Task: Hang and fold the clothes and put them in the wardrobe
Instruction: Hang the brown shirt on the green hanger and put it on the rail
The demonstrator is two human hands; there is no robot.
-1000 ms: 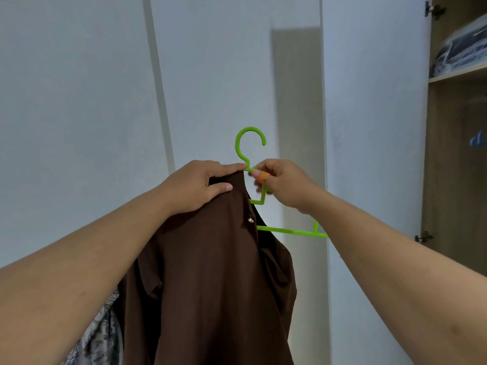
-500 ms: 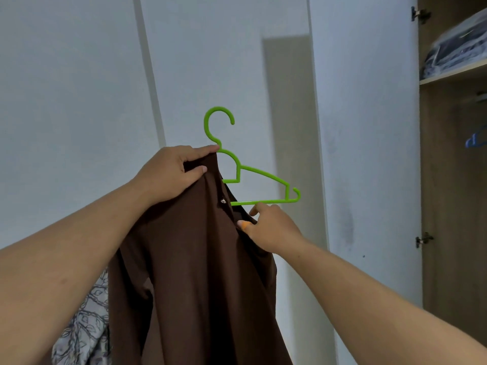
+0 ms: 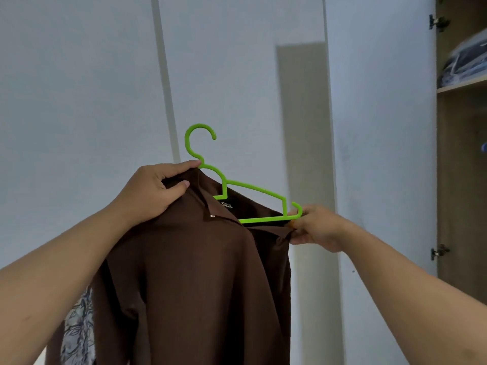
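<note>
Two raised hands on shirt; hanger

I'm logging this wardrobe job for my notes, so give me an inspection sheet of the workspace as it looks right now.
Surface: nothing seen; the work is held up in the air.
Job's things: brown shirt partly on the green hanger; the hanger's right arm is still bare above the cloth.
Clutter: patterned cloth low on the left, behind the shirt.
Hands: left hand grips the collar at the hanger's neck; right hand pinches the shirt's shoulder at the hanger's tip.
Cables: nothing seen.
Surroundings: white wardrobe doors; open wooden compartment on the right with folded items on a shelf.
</note>
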